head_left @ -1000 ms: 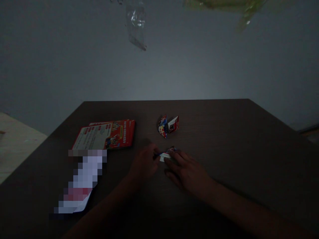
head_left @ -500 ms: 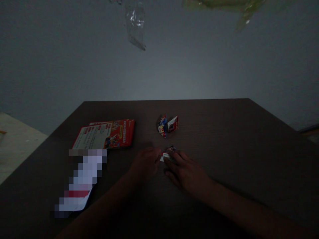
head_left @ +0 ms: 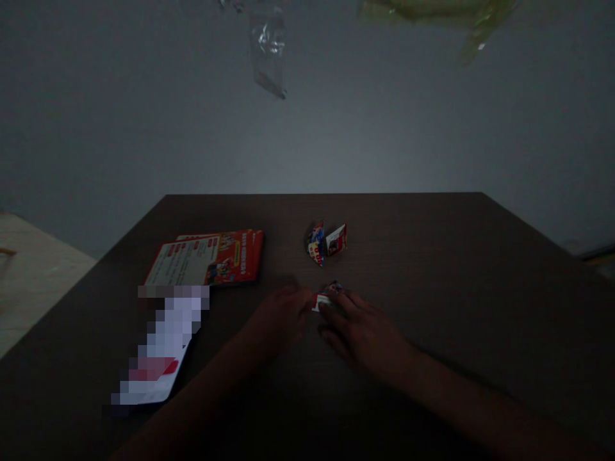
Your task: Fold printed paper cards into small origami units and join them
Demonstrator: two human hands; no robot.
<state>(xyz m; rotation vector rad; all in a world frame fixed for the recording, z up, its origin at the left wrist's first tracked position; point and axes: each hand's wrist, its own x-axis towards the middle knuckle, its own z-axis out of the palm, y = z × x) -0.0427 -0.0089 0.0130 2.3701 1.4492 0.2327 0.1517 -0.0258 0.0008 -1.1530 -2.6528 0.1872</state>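
Observation:
On the dark table in front of me lies a small printed paper piece (head_left: 321, 302), white and red at its near left edge with a darker picture on its far part. My left hand (head_left: 284, 317) is closed at that left edge, fingers pinched together against it. From the other side, my right hand (head_left: 362, 330) lies over the paper with fingers stretched out and pressing it down, covering part of it. Just beyond stand two folded printed paper pieces, a blue, red and yellow one (head_left: 316, 244) and a red and white one (head_left: 337, 240).
At the left is a stack of red printed booklets or cards (head_left: 230, 259). Nearer me lies a long white sheet (head_left: 166, 358), largely pixelated. The table (head_left: 413, 230) reaches the grey wall (head_left: 384, 128), where a clear plastic piece (head_left: 269, 54) and yellowish tape (head_left: 432, 13) hang.
The whole view has shifted slightly, so things sit a little further right. Both hands stay at the small paper piece with almost the same pose.

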